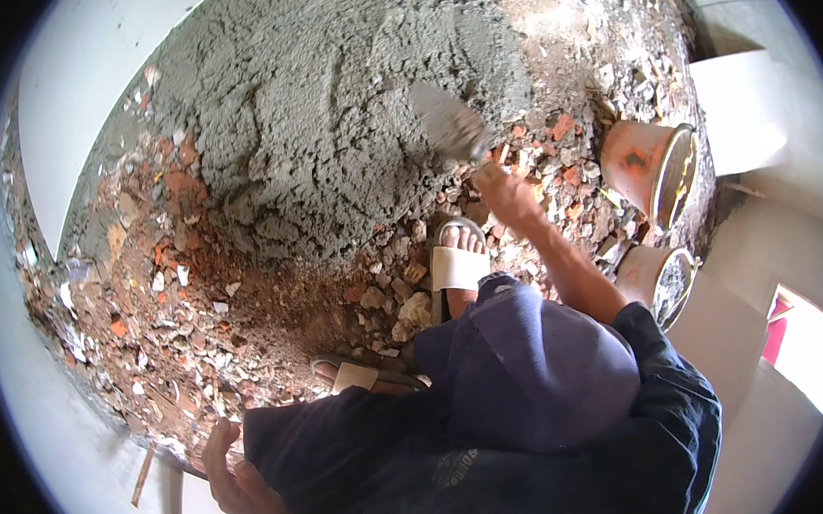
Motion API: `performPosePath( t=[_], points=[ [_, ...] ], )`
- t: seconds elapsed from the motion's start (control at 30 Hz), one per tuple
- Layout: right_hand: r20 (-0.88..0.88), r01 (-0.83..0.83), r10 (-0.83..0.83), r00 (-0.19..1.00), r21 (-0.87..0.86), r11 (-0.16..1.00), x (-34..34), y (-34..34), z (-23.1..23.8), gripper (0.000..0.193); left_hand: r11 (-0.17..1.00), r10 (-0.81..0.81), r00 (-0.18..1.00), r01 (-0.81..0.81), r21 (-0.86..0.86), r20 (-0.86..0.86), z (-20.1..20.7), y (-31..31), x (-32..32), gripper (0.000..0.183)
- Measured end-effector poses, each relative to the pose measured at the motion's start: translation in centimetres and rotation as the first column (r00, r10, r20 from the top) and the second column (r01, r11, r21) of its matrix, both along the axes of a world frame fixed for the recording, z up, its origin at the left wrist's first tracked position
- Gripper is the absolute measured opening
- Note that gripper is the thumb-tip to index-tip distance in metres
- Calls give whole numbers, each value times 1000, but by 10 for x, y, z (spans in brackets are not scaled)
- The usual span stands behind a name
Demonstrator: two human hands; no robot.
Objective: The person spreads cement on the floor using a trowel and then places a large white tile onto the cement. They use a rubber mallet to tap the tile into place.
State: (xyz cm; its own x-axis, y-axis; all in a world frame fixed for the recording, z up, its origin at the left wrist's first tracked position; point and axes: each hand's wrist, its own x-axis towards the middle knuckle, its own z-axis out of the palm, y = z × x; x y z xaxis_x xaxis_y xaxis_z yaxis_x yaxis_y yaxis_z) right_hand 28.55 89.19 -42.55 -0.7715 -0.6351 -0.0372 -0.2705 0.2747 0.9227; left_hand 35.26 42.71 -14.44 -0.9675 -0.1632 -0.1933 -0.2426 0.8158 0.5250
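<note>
My right hand point(506, 197) is closed round the handle of a trowel point(448, 121). The trowel's grey blade, slightly smeared by motion, lies over the near right edge of a broad patch of wet grey mortar point(298, 111). That mortar looks rough and lumpy near me and smoother farther off. Down at the lower left, my left hand point(232, 480) hangs beside my dark-clothed leg. Its fingers are apart and hold nothing that I can see.
Broken brick and stone rubble point(175, 338) covers the ground around my sandalled feet point(460, 260). Two mortar-stained buckets, one upper point(632, 162) and one lower point(639, 274), stand at the right. A pale wall point(76, 81) curves along the left, and a thin stick point(143, 476) leans lower down.
</note>
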Motion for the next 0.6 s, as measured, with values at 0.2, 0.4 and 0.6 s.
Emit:
performPosePath(
  t=[0.2,0.4,0.6],
  points=[
    [657,769,-589,471,-633,-91,-100,126,44,28,1000,28,998,-28,7,59,-12,-4,-8,42],
    [716,881,-531,453,-449,146,-207,126,36,25,998,61,993,-63,13,98,-24,6,-22,39],
    [724,813,-370,582,-496,305,-142,125,10,34,996,89,992,-91,9,94,-27,10,-26,38]
  ],
)
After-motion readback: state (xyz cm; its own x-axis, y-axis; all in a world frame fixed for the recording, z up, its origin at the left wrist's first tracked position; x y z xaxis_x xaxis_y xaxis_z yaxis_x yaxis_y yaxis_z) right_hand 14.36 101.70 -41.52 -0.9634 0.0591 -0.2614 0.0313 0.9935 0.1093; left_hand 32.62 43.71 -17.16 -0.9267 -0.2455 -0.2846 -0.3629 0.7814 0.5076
